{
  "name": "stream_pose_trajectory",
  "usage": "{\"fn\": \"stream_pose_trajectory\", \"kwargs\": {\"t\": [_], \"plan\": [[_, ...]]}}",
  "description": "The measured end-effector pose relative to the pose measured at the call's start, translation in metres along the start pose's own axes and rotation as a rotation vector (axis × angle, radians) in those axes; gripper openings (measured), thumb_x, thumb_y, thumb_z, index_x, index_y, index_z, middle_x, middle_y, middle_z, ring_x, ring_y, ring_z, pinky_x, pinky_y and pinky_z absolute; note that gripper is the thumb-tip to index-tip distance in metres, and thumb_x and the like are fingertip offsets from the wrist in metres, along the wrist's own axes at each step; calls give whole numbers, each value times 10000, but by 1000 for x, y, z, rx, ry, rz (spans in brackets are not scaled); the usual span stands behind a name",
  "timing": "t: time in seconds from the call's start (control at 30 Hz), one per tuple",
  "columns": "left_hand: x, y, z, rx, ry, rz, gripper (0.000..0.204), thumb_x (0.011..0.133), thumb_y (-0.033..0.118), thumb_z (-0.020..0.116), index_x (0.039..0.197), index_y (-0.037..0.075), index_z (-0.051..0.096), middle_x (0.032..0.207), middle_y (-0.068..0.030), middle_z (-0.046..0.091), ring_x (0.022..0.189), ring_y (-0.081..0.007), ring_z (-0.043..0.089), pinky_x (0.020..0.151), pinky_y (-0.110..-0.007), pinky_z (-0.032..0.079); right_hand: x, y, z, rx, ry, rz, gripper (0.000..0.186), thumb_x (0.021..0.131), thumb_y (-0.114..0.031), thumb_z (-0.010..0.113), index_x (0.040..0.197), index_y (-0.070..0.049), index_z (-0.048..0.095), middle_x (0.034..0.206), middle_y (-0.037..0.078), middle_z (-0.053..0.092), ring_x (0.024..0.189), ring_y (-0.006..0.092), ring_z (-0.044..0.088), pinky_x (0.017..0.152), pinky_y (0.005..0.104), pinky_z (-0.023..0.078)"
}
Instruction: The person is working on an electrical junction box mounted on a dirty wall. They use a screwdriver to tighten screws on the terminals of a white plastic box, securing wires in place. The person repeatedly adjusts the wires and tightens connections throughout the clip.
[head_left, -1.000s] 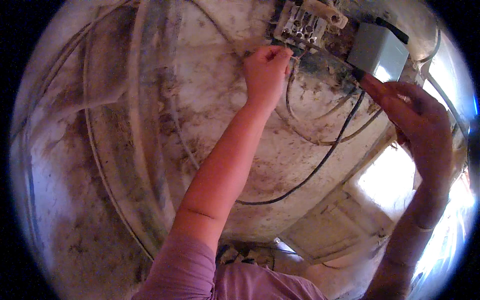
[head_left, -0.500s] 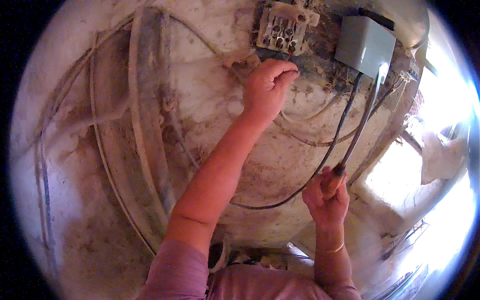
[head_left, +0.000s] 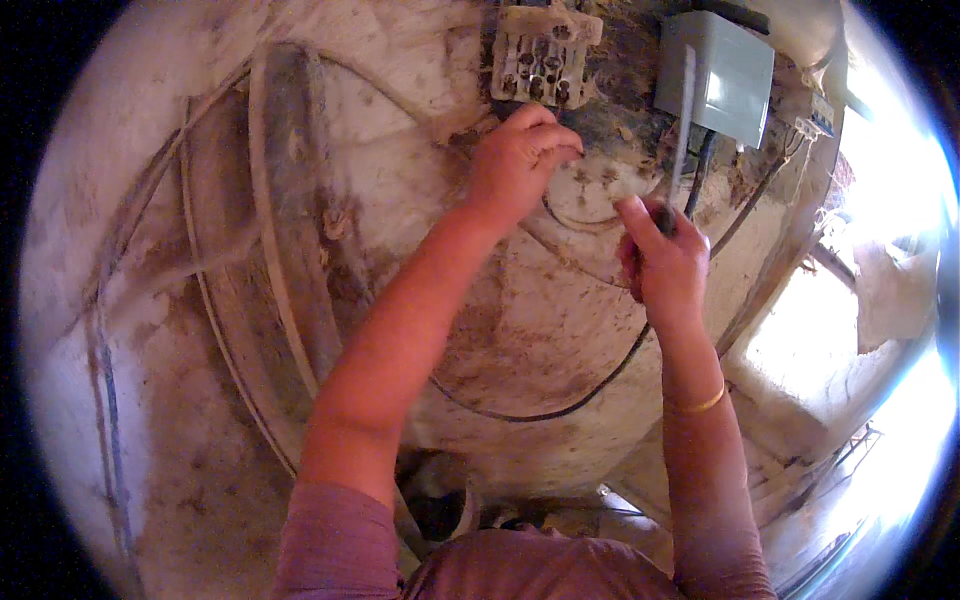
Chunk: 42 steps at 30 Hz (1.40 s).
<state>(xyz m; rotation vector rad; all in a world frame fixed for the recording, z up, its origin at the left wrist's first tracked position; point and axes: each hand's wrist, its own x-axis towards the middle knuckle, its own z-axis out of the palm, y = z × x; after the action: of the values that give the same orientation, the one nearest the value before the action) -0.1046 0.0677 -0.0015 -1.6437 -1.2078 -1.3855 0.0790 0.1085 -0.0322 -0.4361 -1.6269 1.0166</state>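
Note:
Below a dusty, uncovered terminal block (head_left: 538, 68) on the wall, my left hand (head_left: 515, 165) is closed, its fingertips pinched. Whatever is between them is too small to make out. To its right, my right hand (head_left: 668, 255) grips the handle of a long metal tool (head_left: 682, 110), perhaps a screwdriver, held upright. Its blurred blade reaches up in front of a grey box (head_left: 730, 75), and I cannot tell whether they touch. A black cable (head_left: 706, 158) drops from the box behind the tool.
Cables (head_left: 205, 285) run down the stained wall (head_left: 470, 330) beside a curved vertical channel (head_left: 280, 220). A small fitting with wires (head_left: 812, 118) sits right of the grey box. Bright openings (head_left: 800, 330) and a pale sheet (head_left: 890, 300) are at the right.
My right hand swung down from the upper right, then rose again toward the middle, the tool now more upright. My left hand stays pinched below the terminal block. The view has shifted slightly.

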Motion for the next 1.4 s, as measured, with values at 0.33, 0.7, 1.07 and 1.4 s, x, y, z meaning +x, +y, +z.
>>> {"fn": "stream_pose_trajectory", "kwargs": {"t": [0.33, 0.7, 1.07, 1.4], "plan": [[10, -19, -2, 87, -33, 189, 151, 701, 4, 601, 825, 72, 653, 818, -80, 571, 754, -273, 588, 646, -341, 480, 63, 11, 50, -402, 32, -365, 382, 763, -372, 658, 766, 9, 637, 665, 214, 605, 620, 356, 609, 555, 402, 480], [17, -25, -5, 46, -160, 179, 59, 729, 56, 589, 753, 69, 641, 758, -76, 548, 721, -268, 576, 641, -344, 466, 13, 30, 28, 175, 64, 9, 296, 774, -321, 664, 728, -29, 642, 546, 40, 561, 442, 114, 497, 420, 282, 391], [10, -20, -8, 144, -172, 169, 110, 740, 91, 569, 794, 78, 664, 822, -75, 567, 787, -253, 581, 693, -334, 475, 49, 16, 57, 316, -129, 167, 267, 832, -270, 581, 740, -20, 599, 536, 28, 495, 391, 114, 446, 338, 261, 340], [8, -18, -10, 180, -187, 146, 96, 752, 140, 606, 813, 85, 655, 833, -70, 560, 808, -255, 572, 711, -328, 471, 9, 30, 26, -145, 135, -214, 222, 781, -171, 644, 958, -42, 605, 638, 143, 597, 569, 245, 597, 556, 355, 465]]}}
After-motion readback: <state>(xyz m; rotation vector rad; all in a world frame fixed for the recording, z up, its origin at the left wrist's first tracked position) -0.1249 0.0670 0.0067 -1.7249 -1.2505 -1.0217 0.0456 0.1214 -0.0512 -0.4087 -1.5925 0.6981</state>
